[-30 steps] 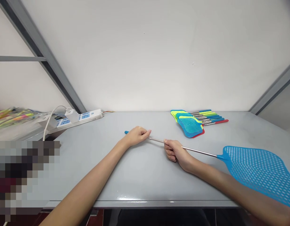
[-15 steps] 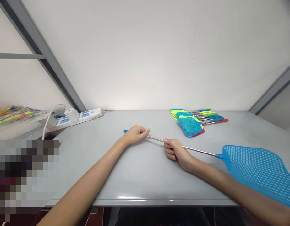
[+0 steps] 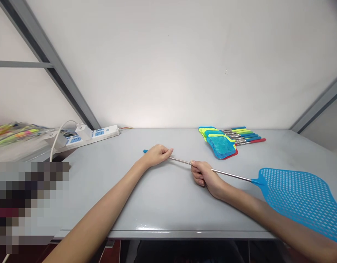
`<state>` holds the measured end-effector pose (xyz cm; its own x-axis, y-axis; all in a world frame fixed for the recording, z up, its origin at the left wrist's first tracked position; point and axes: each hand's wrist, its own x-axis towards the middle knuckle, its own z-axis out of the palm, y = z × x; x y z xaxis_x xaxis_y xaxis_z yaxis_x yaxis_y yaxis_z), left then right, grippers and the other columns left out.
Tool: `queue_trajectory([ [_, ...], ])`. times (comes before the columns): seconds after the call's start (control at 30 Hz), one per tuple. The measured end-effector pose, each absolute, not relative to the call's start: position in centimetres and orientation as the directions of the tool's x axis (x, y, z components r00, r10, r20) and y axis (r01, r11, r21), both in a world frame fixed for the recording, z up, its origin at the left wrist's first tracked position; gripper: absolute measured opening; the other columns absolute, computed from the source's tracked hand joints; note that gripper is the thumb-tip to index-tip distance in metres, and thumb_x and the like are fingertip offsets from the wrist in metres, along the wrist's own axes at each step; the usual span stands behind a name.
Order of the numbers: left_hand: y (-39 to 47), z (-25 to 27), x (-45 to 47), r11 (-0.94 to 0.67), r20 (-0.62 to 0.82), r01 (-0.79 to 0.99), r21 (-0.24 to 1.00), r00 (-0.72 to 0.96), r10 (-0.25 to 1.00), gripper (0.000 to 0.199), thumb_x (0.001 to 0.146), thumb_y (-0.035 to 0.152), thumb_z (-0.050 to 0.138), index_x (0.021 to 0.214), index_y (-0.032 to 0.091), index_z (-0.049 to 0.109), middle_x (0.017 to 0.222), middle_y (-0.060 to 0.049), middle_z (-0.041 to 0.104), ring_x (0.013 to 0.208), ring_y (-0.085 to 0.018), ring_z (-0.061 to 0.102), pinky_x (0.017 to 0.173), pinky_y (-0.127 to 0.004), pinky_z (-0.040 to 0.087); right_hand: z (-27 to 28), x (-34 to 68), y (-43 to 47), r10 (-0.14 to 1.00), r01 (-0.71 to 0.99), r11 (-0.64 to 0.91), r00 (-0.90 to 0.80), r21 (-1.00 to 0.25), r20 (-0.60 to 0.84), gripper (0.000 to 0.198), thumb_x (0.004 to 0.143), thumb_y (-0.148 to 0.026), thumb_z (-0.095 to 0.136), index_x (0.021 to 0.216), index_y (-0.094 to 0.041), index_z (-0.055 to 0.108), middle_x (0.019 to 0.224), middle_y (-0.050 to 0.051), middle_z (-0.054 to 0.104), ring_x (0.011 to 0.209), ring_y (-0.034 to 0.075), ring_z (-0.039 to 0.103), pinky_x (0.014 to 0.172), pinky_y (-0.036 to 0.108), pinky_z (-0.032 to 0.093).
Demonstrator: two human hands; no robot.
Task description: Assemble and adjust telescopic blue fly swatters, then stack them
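A blue fly swatter [image 3: 299, 193] with a thin metal rod stretches across the grey table, its perforated head at the right and its handle tip at the left. My left hand [image 3: 158, 155] is closed around the handle end, hiding most of the blue grip. Further along the rod, my right hand [image 3: 203, 174] is wrapped round the metal part, with the swatter head beyond it and partly behind my forearm. Bare rod shows between the two hands. Behind them lies a pile of fly swatters [image 3: 221, 146] in blue, yellow-green and red, their handles pointing right.
A white power strip [image 3: 105, 132] with plugs and a cable sits at the table's left. Colourful items in clear wrapping [image 3: 20, 133] lie on a surface further left. A grey metal frame [image 3: 56, 69] rises at the left, before a white wall [image 3: 168, 65]. A pixelated patch covers the lower left.
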<state>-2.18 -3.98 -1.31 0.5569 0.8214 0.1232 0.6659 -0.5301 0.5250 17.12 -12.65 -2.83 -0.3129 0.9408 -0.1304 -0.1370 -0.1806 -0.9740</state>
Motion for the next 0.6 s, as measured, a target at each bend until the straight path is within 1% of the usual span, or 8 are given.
queue_trajectory([
  [0.27,-3.7,-1.49,-2.5,-0.534,0.129,0.679,0.504,0.552,0.824,0.048,0.08,0.043,0.03,0.041,0.015,0.035,0.042,0.006,0.02,0.04,-0.005,0.017,0.042,-0.023,0.012,-3.01,17.15,-12.5,0.942,-0.154,-0.183,-0.309,-0.971,-0.128,0.033,0.076,-0.036,0.039,0.052,-0.019,0.024,0.041,-0.009,0.02,0.032,0.005,0.021,0.033,0.019,0.014],
  [0.6,-3.3,-1.87,-2.86,-0.537,0.139,0.693,0.481,0.544,0.827,0.049,0.081,0.044,0.029,0.042,0.016,0.033,0.043,0.005,0.021,0.04,-0.005,0.018,0.042,-0.022,0.013,-2.81,16.95,-12.54,0.944,-0.158,-0.191,-0.301,-0.969,-0.137,0.033,0.077,-0.035,0.039,0.052,-0.019,0.024,0.041,-0.009,0.02,0.033,0.004,0.018,0.033,0.019,0.014],
])
